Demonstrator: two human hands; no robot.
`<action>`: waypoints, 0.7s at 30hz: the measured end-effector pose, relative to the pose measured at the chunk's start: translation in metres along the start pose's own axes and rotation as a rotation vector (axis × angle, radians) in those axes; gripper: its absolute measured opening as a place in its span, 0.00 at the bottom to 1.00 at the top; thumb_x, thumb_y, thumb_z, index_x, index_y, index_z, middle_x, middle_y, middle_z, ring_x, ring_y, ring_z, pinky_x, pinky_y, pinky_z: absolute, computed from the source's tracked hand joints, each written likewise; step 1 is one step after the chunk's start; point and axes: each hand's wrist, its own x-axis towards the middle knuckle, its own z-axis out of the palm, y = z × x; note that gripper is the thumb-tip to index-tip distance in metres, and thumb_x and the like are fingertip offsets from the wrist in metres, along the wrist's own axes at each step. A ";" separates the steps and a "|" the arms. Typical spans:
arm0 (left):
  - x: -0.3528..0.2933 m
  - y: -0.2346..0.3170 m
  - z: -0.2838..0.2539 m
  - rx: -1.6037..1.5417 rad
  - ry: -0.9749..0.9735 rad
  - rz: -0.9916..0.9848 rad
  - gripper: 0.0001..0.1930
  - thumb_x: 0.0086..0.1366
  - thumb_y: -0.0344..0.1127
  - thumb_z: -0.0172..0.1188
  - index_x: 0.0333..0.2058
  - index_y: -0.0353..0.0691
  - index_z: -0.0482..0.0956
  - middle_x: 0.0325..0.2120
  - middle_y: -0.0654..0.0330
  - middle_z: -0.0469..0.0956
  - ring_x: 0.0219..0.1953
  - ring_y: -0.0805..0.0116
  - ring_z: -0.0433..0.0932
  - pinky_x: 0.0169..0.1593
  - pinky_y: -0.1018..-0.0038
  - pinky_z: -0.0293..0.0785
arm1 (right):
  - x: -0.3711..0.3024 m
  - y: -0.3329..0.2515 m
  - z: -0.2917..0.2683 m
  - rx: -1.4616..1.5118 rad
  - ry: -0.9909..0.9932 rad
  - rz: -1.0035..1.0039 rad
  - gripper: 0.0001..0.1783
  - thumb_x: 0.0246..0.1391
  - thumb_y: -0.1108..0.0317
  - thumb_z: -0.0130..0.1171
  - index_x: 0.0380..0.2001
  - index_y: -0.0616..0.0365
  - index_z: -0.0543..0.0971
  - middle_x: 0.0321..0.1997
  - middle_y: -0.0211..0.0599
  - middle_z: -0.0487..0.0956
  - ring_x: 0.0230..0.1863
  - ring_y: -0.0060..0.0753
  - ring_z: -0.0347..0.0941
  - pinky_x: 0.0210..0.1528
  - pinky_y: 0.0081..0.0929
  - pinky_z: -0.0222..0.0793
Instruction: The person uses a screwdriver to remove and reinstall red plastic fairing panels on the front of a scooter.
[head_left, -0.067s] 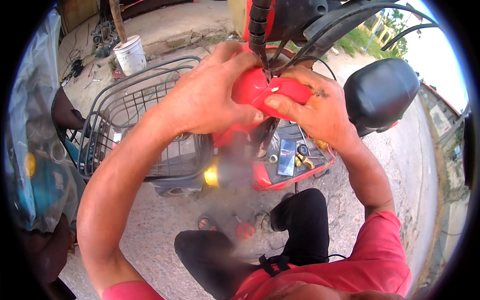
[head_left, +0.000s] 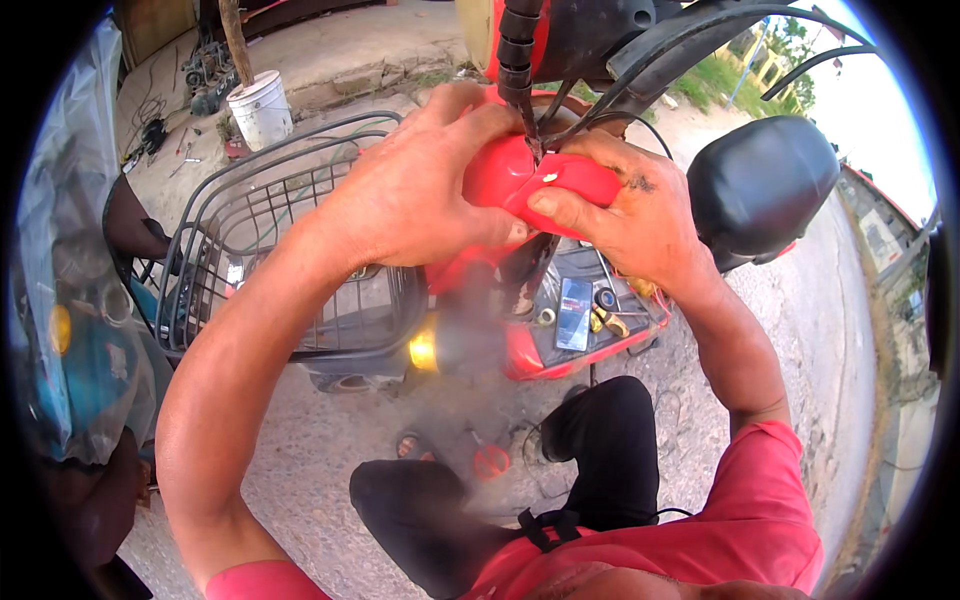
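A glossy red plastic cover on a red scooter's handlebar sits at the top centre, with black cables running down into a seam on it. My left hand wraps over the cover's left side, fingers curled across its top. On the right side my right hand clasps the same cover, thumb pressed on its front face. Both hands squeeze it between them.
A grey wire basket is mounted at the left. The black seat is at the right. The scooter's footboard holds several small tools and parts. A white bucket stands on the concrete behind. My knees are below.
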 end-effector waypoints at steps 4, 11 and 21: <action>0.000 0.006 -0.004 0.012 -0.020 -0.025 0.43 0.49 0.51 0.76 0.63 0.44 0.73 0.64 0.49 0.66 0.66 0.48 0.69 0.65 0.55 0.70 | 0.000 -0.009 -0.002 -0.043 -0.034 0.073 0.29 0.47 0.37 0.73 0.41 0.49 0.85 0.32 0.43 0.85 0.35 0.51 0.83 0.39 0.41 0.78; -0.002 0.003 -0.001 0.020 0.024 0.043 0.41 0.49 0.50 0.76 0.61 0.44 0.75 0.63 0.51 0.67 0.65 0.48 0.70 0.64 0.55 0.71 | -0.001 -0.008 -0.001 -0.009 -0.027 0.085 0.28 0.45 0.40 0.76 0.38 0.51 0.86 0.31 0.41 0.85 0.35 0.50 0.84 0.39 0.39 0.78; -0.002 0.002 0.000 0.009 0.051 0.048 0.41 0.48 0.49 0.77 0.60 0.42 0.75 0.62 0.50 0.68 0.64 0.46 0.71 0.63 0.55 0.72 | 0.026 -0.028 -0.017 -0.149 0.033 0.074 0.22 0.48 0.45 0.74 0.32 0.53 0.85 0.26 0.33 0.85 0.30 0.42 0.83 0.34 0.35 0.76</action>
